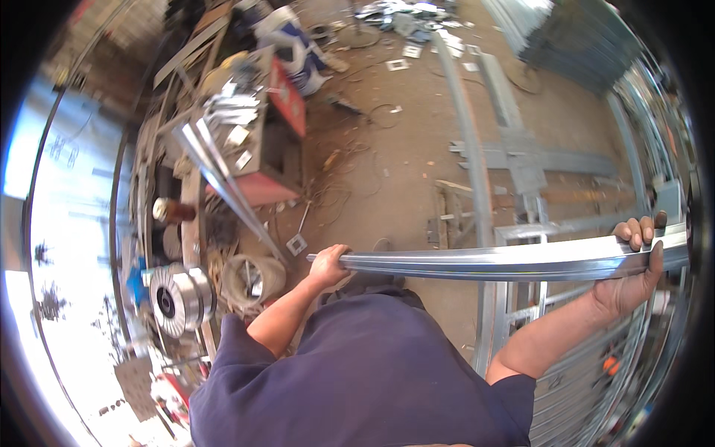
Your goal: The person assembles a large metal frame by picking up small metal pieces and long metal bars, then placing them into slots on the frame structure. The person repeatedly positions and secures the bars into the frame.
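A long, shiny metal profile [477, 264] lies crosswise in front of my body, held up off the floor. Near its left end, my left hand [330, 267] is closed around it, with a short tip sticking out past the fist. My right hand [639, 257] grips it far to the right, fingers over the top edge and thumb on the near side. The profile's right end runs toward the dark rim of the picture, where I cannot make out its end.
On the left stands a cluttered red-sided workbench [257, 190] with metal strips jutting out. A wire spool [179, 299] and a round bucket [253, 279] are near it. To the right, long steel bars [465, 134] and a metal frame [521, 238] spread out. Scrap [410, 18] lies far ahead.
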Demonstrator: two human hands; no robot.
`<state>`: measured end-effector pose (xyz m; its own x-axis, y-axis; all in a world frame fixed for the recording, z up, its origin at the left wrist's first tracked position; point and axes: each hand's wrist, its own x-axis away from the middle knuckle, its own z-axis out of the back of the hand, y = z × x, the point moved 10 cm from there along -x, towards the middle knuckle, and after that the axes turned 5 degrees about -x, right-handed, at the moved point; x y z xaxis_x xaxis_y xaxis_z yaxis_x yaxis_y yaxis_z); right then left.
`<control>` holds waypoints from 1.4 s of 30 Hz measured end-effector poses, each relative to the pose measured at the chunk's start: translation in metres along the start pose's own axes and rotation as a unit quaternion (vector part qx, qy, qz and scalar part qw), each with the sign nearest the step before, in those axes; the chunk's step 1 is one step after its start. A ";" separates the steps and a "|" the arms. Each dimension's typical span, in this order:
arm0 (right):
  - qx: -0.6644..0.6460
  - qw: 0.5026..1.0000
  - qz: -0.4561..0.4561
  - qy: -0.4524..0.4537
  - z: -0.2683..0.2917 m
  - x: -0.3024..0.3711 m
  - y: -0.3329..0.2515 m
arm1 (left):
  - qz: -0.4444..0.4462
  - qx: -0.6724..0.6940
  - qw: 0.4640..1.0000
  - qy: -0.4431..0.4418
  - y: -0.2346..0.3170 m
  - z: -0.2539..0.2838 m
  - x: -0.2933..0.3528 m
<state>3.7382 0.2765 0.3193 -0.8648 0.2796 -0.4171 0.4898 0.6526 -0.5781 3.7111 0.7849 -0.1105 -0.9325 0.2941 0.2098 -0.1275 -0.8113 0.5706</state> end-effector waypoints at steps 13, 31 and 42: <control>0.032 0.967 -0.211 -0.142 -0.240 0.081 0.421 | 0.148 0.140 0.918 0.340 -0.088 0.118 0.059; 0.224 0.713 -0.596 -0.293 -0.278 0.320 0.884 | 0.478 0.219 0.792 0.309 -0.390 0.123 0.145; 0.389 0.652 -0.562 -0.328 -0.258 0.322 1.018 | 0.660 0.337 0.650 0.170 -0.308 -0.038 0.297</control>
<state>3.9292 1.2126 -0.2224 -0.6174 -0.5948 0.5148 -0.2850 -0.4408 -0.8512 3.4605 1.1028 -0.2540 -0.1154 -0.6544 0.7473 0.9288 0.1956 0.3148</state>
